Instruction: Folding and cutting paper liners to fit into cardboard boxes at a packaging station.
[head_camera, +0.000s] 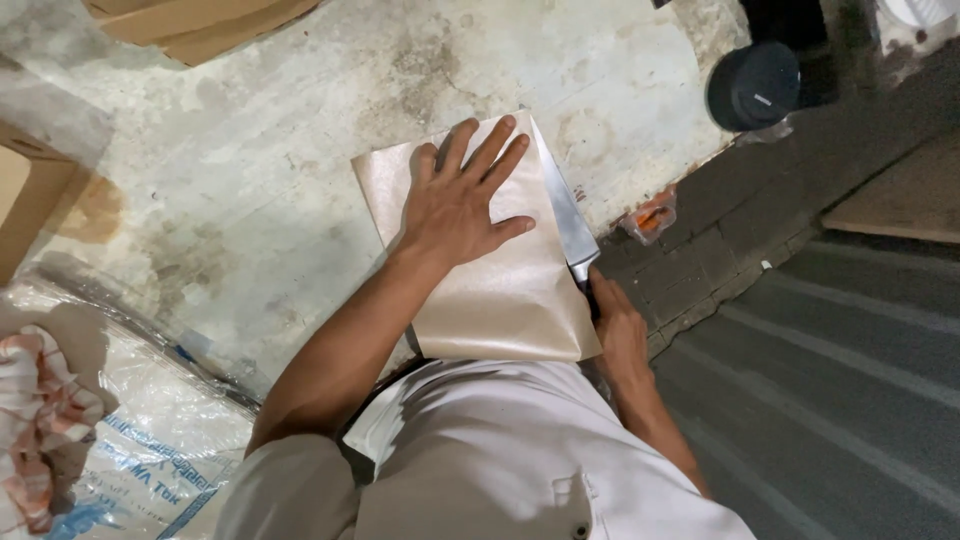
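A: Pressing down flat, is that what the left hand (462, 205) is doing?

B: Yes. It lies palm down on the paper (490, 285), fingers spread wide and straight, thumb out toward the knife (566, 215). It holds nothing; it only pins the sheet.

A: And the paper itself?

B: A tan sheet, it looks folded, lying on the stained concrete slab (300, 150) right in front of the person's white shirt (500, 450). Its near edge runs under the shirt's hem; its far corner points away from the person.

A: Where is the knife?

B: Along the paper's right edge. The long steel blade lies against that edge, tip reaching up toward the far corner, just beside the left fingertips but not touching them, as far as I can tell.

A: The right hand (615, 325)?

B: Closed around the knife's dark handle, at the sheet's lower right. The fingers are curled tight; the handle is mostly hidden inside the fist.

A: What else is about?

B: A small orange wrapper (650, 218) at the slab's edge, near the blade. A dark round lid (753, 85) farther off, upper right. Cardboard (200, 25) at the top left, more at the left margin. A clear plastic sack (150, 440) with blue print at lower left, a red-and-white cloth (35, 420) lying on it. Grey paving and a ridged ramp on the right.
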